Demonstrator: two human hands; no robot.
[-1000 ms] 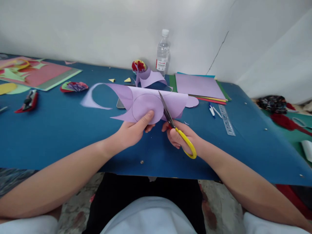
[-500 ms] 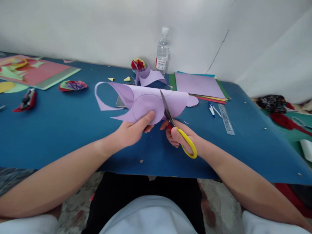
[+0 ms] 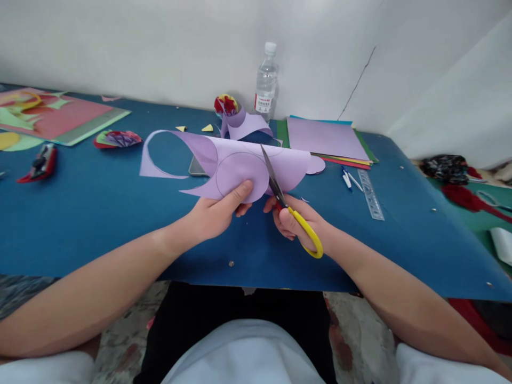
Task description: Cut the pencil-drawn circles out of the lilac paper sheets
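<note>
My left hand is closed on a sheet of purple paper, its thumb pressed on a circle drawn in pencil. The right edge of that circle is cut along its line, and a curling offcut loop hangs off to the left. In my right hand is a pair of scissors with yellow handles. Their blades point up and away, lying against the paper at the circle's right edge. Behind the paper, a grey flat object is mostly hidden. A cut purple disc lies to the right.
A water bottle stands by the wall, near purple scraps and a folded paper flower. Stacked coloured paper, pens and a clear ruler lie right. A red stapler and another paper flower lie left.
The offcut loop has swung to the left and opened wider. Both hands and the scissors stay nearly in place; the whole view has shifted slightly.
</note>
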